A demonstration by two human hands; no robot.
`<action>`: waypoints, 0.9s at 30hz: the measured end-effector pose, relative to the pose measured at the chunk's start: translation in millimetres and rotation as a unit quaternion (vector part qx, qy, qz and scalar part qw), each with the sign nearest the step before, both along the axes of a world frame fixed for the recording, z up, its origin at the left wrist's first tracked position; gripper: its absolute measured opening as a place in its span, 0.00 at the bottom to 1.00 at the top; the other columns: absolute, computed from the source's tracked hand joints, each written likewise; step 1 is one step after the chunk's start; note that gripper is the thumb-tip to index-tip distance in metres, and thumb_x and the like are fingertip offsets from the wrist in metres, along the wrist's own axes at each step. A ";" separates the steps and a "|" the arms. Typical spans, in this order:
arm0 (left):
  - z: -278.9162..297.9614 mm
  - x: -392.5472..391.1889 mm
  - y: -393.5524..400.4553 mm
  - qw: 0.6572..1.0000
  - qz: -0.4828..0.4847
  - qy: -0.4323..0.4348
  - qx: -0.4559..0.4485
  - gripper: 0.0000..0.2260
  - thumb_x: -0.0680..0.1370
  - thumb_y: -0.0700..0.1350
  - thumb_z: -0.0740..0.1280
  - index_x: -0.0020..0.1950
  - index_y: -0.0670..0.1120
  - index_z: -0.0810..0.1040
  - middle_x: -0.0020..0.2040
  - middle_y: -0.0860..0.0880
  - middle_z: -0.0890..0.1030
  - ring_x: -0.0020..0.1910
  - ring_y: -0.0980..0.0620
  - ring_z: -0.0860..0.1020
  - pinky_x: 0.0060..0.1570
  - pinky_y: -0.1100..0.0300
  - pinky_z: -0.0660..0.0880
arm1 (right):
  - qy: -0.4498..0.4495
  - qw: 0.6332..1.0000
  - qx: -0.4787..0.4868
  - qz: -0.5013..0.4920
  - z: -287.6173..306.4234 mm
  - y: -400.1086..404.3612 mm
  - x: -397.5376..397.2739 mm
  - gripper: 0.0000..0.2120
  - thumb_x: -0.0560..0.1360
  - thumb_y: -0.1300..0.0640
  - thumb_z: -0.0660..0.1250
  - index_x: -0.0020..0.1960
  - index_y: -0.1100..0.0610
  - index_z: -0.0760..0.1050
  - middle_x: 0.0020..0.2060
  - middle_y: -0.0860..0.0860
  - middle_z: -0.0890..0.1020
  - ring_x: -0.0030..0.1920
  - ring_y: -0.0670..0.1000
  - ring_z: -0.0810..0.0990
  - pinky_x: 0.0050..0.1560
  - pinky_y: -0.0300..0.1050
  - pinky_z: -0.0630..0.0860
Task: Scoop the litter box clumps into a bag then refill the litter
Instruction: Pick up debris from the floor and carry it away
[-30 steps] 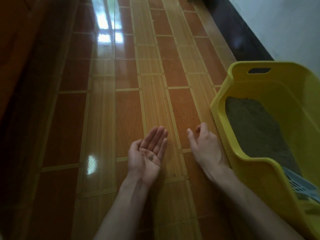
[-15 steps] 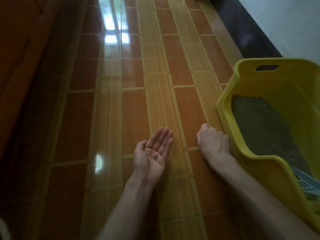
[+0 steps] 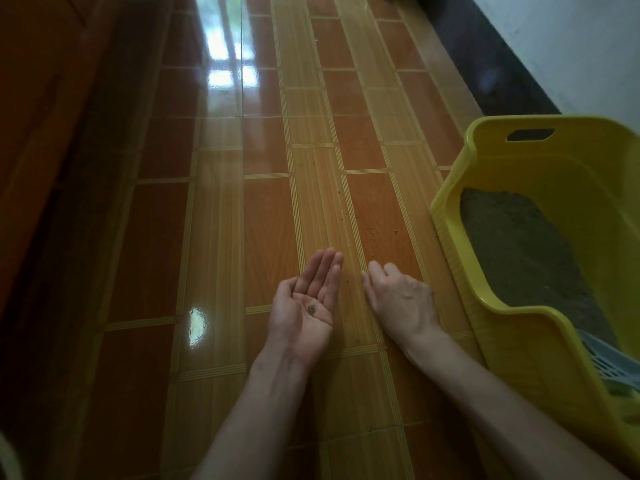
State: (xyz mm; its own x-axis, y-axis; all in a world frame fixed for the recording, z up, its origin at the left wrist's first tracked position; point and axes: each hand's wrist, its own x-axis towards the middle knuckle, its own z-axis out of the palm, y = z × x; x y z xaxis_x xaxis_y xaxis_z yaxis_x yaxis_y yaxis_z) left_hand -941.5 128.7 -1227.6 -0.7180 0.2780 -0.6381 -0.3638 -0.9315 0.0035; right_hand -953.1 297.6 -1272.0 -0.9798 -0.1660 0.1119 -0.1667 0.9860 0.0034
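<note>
A yellow litter box (image 3: 540, 320) stands on the floor at the right, with grey-brown litter (image 3: 519, 251) heaped inside. A pale slotted scoop (image 3: 609, 362) lies in its near corner. My left hand (image 3: 304, 306) is held palm up just above the floor, fingers together, with a few small litter grains (image 3: 311, 309) resting in the palm. My right hand (image 3: 398, 299) is palm down beside it, left of the box, fingers loosely curled toward the floor with fingertips near some stray grains (image 3: 372, 233) on the tiles. No bag is in view.
Glossy orange and yellow striped floor tiles (image 3: 214, 237) stretch ahead. A dark skirting and white wall (image 3: 554, 46) run along the right behind the box. A dark wooden surface (image 3: 41, 133) borders the left.
My right hand has gone from a closed fist on the floor to loosely spread fingers, shifted slightly left toward my left hand. The left hand stays palm up with the grains.
</note>
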 end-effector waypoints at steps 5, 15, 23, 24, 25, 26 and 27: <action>-3.0 2.1 1.5 1.000 -0.007 0.001 -0.018 0.21 0.88 0.43 0.51 0.64 0.33 0.79 0.61 0.34 0.84 0.59 0.39 0.85 0.55 0.52 0.84 | -0.010 0.999 0.022 -0.034 0.3 2.1 10.0 0.09 0.84 0.55 0.60 0.45 0.52 0.69 0.32 0.48 0.70 0.24 0.45 0.69 0.23 0.41 0.73; -2.7 5.4 3.1 0.999 -0.007 0.004 -0.038 0.21 0.88 0.43 0.50 0.65 0.32 0.79 0.61 0.34 0.84 0.59 0.38 0.85 0.56 0.50 0.83 | -0.064 0.996 -0.040 -0.051 21.7 -6.7 21.8 0.10 0.84 0.57 0.59 0.44 0.49 0.65 0.31 0.43 0.70 0.25 0.41 0.69 0.23 0.35 0.67; -1.8 0.6 9.5 0.997 -0.020 0.022 -0.073 0.24 0.87 0.46 0.48 0.67 0.34 0.78 0.62 0.36 0.84 0.60 0.40 0.85 0.61 0.50 0.81 | -0.079 0.971 -0.225 0.030 79.0 -58.1 32.7 0.10 0.85 0.50 0.53 0.49 0.52 0.70 0.38 0.45 0.76 0.34 0.45 0.76 0.33 0.40 0.73; -1.2 -0.3 10.6 0.997 -0.026 0.025 -0.071 0.24 0.87 0.46 0.48 0.67 0.34 0.78 0.62 0.36 0.84 0.60 0.40 0.85 0.63 0.49 0.79 | -0.078 0.971 -0.224 0.037 80.7 -62.4 31.5 0.10 0.85 0.51 0.54 0.48 0.52 0.69 0.38 0.45 0.76 0.34 0.45 0.75 0.33 0.38 0.71; -0.3 -1.1 11.4 0.997 -0.031 0.030 -0.071 0.24 0.87 0.46 0.48 0.67 0.34 0.79 0.62 0.36 0.84 0.59 0.40 0.85 0.63 0.49 0.77 | -0.076 0.972 -0.218 0.044 81.8 -65.6 30.4 0.09 0.85 0.51 0.54 0.47 0.51 0.68 0.38 0.44 0.75 0.34 0.44 0.73 0.31 0.34 0.67; 0.5 -1.7 11.8 0.996 -0.035 0.036 -0.070 0.24 0.87 0.46 0.48 0.66 0.34 0.79 0.62 0.36 0.84 0.59 0.40 0.85 0.63 0.48 0.77 | -0.075 0.973 -0.212 0.050 82.4 -67.4 29.6 0.09 0.85 0.51 0.55 0.47 0.51 0.67 0.37 0.44 0.73 0.34 0.43 0.72 0.30 0.32 0.63; 1.3 -2.2 11.7 0.996 -0.037 0.043 -0.069 0.24 0.87 0.46 0.48 0.66 0.34 0.79 0.61 0.35 0.84 0.58 0.40 0.85 0.62 0.49 0.77 | -0.077 0.974 -0.206 0.055 82.7 -68.3 29.3 0.08 0.85 0.51 0.55 0.48 0.50 0.67 0.37 0.43 0.73 0.34 0.43 0.71 0.28 0.31 0.61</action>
State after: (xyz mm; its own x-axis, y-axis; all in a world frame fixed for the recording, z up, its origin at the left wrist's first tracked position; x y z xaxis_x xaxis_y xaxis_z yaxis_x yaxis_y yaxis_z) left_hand -943.7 140.5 -1226.3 -0.7527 0.2458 -0.6107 -0.4244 -0.8904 0.1646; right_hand -923.8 229.2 -1189.3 -0.9691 -0.2427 0.0448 -0.2386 0.8742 -0.4228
